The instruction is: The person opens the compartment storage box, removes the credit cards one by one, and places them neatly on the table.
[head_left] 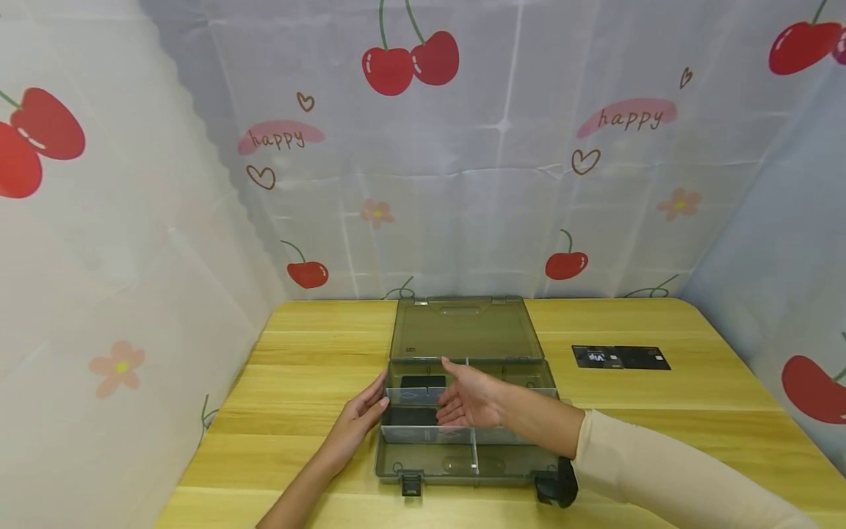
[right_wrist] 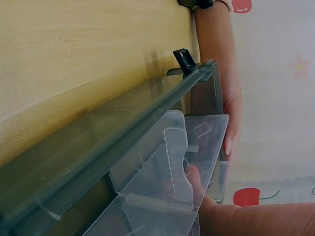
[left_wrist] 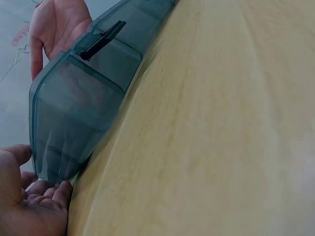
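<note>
A translucent grey-green plastic box (head_left: 426, 459) lies on the table with its lid (head_left: 465, 330) folded back. Clear dividers (head_left: 474, 450) split it into compartments. At the box's left side, my left hand (head_left: 353, 422) holds the wall, thumb at the rim and fingers curled against the outside. My right hand (head_left: 472, 397) reaches over the middle of the box, palm turned left, its fingers loosely extended into it. Those fingertips are at the right edge of a flat black piece (head_left: 410, 416) in the middle row. Another flat black piece (head_left: 423, 381) stands in the back left compartment.
Two dark cards, one printed Vip (head_left: 595, 358) and one plain black (head_left: 644, 358), lie side by side on the wooden table (head_left: 317, 353) at the right. A black latch (head_left: 411, 485) hangs from the box's front. Cherry-print fabric (head_left: 463, 220) encloses the table's back and sides.
</note>
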Tool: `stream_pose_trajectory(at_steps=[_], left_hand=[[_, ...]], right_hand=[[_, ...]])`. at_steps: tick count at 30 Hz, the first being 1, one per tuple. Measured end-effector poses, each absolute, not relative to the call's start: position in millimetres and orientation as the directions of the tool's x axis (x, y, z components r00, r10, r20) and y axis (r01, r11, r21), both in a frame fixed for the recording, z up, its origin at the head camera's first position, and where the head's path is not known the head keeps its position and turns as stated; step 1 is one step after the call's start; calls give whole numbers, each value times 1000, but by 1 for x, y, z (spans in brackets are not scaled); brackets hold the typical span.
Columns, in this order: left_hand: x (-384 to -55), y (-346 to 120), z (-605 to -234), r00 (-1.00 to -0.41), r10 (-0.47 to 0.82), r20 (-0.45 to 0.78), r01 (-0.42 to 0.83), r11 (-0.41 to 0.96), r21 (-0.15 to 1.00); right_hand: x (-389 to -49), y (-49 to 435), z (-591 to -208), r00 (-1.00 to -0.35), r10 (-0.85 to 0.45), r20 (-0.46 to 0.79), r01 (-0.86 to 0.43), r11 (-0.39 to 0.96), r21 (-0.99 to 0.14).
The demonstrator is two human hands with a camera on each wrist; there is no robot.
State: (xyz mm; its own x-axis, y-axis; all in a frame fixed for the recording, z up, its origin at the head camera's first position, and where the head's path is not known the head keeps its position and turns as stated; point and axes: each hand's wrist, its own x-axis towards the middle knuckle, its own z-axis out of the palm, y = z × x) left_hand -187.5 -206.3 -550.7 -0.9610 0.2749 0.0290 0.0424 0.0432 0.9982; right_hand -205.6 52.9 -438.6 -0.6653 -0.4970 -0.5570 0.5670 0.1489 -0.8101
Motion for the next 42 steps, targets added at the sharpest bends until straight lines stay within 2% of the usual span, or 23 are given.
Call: stream_pose_trajectory(at_steps=[9,23,33,42], left_hand=[[-188,-206,-551,-960,279,39,53,44,998],[-186,-205,-548,-959,280,44,56,35,998],[-186,-205,-547,-961,275,37,49,39,998],[-186,-205,-549,-960,276,41,51,28,998]], right_hand=[[-202,54,-438,-687,-492,-535,558,116,-822],[-193,54,-440,-757,-453,-470,494,74,-866],[-194,56,-442,-766,-494,-412,463,20,-886],[-198,48,-441,-756,-529,-386,403,88,-911]])
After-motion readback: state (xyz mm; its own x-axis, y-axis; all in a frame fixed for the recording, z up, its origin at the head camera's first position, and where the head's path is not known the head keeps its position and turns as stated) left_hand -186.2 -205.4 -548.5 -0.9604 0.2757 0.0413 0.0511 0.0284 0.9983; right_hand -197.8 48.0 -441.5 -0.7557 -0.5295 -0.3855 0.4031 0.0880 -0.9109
